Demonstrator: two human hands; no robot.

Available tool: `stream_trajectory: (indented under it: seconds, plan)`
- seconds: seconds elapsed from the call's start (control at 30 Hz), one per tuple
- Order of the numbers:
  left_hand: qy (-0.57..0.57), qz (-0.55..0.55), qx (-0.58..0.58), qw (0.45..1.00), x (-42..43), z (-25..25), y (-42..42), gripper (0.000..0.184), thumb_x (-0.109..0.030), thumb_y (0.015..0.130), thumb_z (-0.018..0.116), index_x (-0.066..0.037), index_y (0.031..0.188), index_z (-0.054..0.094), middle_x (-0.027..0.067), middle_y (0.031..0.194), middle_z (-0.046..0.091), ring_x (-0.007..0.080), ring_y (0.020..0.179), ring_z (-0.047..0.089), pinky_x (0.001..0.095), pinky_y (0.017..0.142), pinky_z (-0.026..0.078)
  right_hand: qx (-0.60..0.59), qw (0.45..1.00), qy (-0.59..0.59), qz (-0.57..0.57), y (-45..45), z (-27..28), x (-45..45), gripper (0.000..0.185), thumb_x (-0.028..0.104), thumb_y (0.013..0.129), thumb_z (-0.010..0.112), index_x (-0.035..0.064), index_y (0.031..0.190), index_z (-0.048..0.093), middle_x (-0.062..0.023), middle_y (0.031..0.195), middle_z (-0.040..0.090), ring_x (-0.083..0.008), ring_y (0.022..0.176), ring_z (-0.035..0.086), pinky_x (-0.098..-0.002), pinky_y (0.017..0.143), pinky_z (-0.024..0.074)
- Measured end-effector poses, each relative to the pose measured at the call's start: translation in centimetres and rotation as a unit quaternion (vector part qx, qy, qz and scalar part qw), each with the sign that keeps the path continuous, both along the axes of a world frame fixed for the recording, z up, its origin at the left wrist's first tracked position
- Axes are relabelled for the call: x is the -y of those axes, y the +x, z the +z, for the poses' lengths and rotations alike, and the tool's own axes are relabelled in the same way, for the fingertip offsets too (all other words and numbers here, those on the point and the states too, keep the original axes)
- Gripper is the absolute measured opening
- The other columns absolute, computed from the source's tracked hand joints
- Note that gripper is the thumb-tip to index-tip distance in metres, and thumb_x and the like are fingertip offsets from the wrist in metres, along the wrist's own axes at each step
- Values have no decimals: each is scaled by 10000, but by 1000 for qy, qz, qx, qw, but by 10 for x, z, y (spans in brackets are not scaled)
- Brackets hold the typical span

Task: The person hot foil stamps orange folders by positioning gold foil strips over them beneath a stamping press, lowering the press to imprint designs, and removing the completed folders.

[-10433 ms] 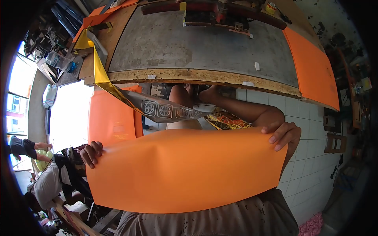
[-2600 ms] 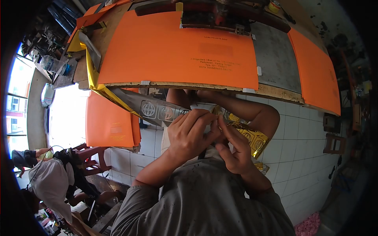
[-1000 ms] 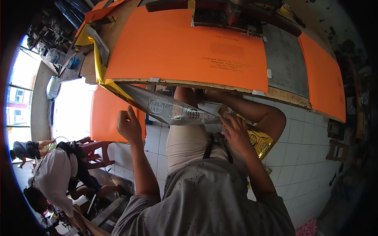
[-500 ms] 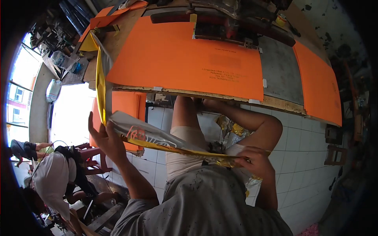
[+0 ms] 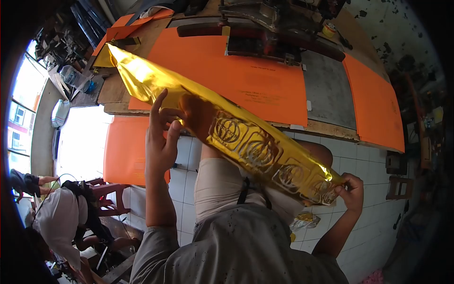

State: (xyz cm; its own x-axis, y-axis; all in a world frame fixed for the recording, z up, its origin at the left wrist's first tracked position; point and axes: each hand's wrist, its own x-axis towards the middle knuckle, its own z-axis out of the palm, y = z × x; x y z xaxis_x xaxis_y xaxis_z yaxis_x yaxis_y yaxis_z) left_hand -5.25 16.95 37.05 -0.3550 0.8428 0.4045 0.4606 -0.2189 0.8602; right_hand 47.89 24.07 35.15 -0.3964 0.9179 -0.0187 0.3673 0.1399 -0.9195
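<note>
A long strip of gold foil (image 5: 189,104) stretches slantwise from the table's left corner down to my right side. Outlines of several stamped emblems show along its lower part. Its right end is pinched between the thumb and fingers of my right hand (image 5: 351,190). My left hand (image 5: 162,139) is raised at the foil's lower edge with its fingers apart, and the fingertips seem to touch the foil. Behind the strip, an orange printed sheet (image 5: 198,57) lies on the worktable (image 5: 113,97), partly covered by the foil.
A dark metal press (image 5: 269,35) stands over the table's far side. Another orange sheet (image 5: 373,102) lies at the right, and orange sheets (image 5: 125,151) are stacked lower left. Crumpled foil (image 5: 306,220) is on the tiled floor. A person in a white shirt (image 5: 61,217) bends near a stool (image 5: 111,196).
The foil has turned from a narrow, folded band to a broad gold face. My right hand has moved right and slightly up with its end; my left hand has moved right and up.
</note>
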Motion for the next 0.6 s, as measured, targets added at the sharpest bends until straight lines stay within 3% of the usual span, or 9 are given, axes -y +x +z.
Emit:
stream_trajectory:
  seconds: [0.1,0.13,0.23,0.27,0.37,0.43,0.57,0.6]
  plan:
    - [-17,38,-122,992,-9,-11,-13,595,-172,1014,611,-50,1548,380,79,1090,679,155,980,645,310,875,518,18,999,23,-22,9,7,-12,279,203,865,799,22,815,593,-3,753,587,-92,697,527,-262,655,426]
    - [-13,48,-90,995,-13,-8,-12,516,-151,988,649,-53,1472,498,83,1125,667,185,1010,637,342,921,508,18,999,28,-34,11,8,-18,268,193,875,789,20,824,592,-2,757,583,-94,702,527,-261,664,430]
    - [-17,99,-194,976,-20,-14,-29,422,-154,977,663,-49,1380,593,112,1118,667,233,1030,642,371,949,500,27,996,47,-78,22,7,-34,267,218,947,744,9,862,601,0,771,577,-92,734,535,-257,707,443]
    - [-47,105,-183,976,-20,-12,-33,369,-164,967,679,-53,1317,645,144,1194,641,290,1133,621,414,1000,481,43,994,48,-93,20,14,-41,274,229,958,736,8,866,603,0,773,579,-89,736,535,-257,711,443]
    - [10,142,-303,942,-32,-17,-63,380,-187,965,688,-73,1325,644,146,1300,594,318,1246,562,445,1047,452,120,983,82,-108,24,22,-65,290,260,995,701,12,879,608,-1,788,593,-76,739,530,-251,690,433]
    - [-18,160,-342,926,-45,-10,-84,414,-240,983,665,-102,1369,610,136,1468,498,367,1379,458,493,1145,380,134,978,95,-126,28,22,-80,299,274,996,702,14,880,609,-1,792,597,-73,736,528,-248,678,428]
    - [-10,157,-392,906,-81,-2,-147,430,-284,1029,603,-117,1422,560,118,1572,427,364,1458,390,493,1192,339,144,981,56,-120,36,33,-106,346,307,1010,689,23,839,588,28,730,569,-49,695,506,-247,649,404]
    - [-13,156,-425,892,-90,-3,-167,443,-325,1042,580,-114,1431,552,107,1595,406,345,1481,371,487,1200,329,148,978,96,-113,41,27,-115,365,319,1010,691,32,816,575,39,705,548,-42,668,487,-251,625,392]
